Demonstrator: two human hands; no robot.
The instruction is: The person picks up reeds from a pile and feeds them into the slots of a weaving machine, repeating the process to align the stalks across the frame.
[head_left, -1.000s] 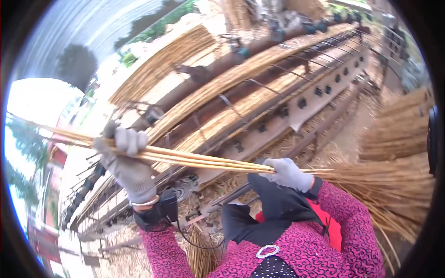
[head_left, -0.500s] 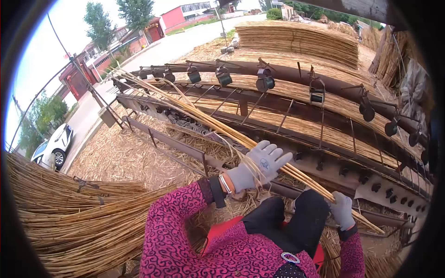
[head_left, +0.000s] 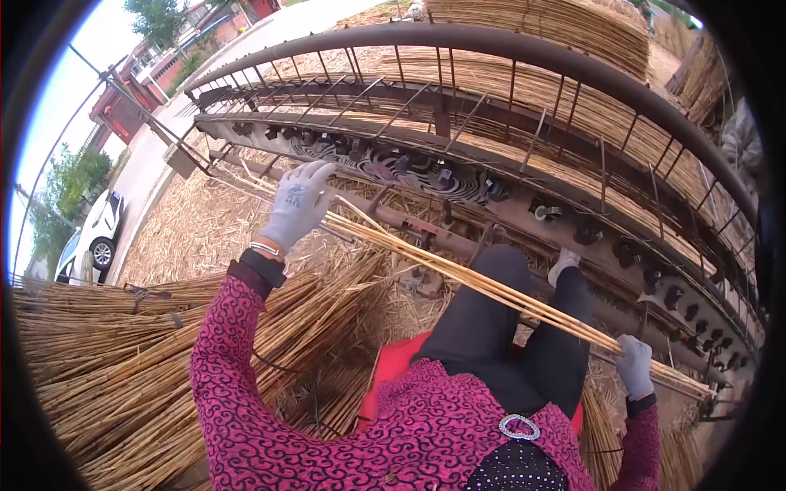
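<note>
Several long yellow-brown reed stalks (head_left: 491, 286) lie slantwise across my lap, in front of the metal frame. My right hand (head_left: 634, 366), in a grey glove, is closed around them near their right end. At the left end, my left hand (head_left: 301, 200), also gloved, is raised over the stalks with its fingers stretched out; its thumb side is partly hidden. Beyond the stalks stands a long rusty frame (head_left: 442, 123) with upright metal rods. Along its front board sit dark spool-like pieces (head_left: 495, 191).
Large bundles of reeds (head_left: 123, 376) lie at my left. Loose straw (head_left: 196, 221) covers the ground. Behind the frame is a stack of reed matting (head_left: 557, 24). A white car (head_left: 92, 236) stands by the road at far left. My foot (head_left: 563, 266) is near the frame.
My left hand has slid left along the stalks to their far end. My right hand and the stalks have moved lower and right. Spools no longer hang from the upper pipe; the view has tilted down.
</note>
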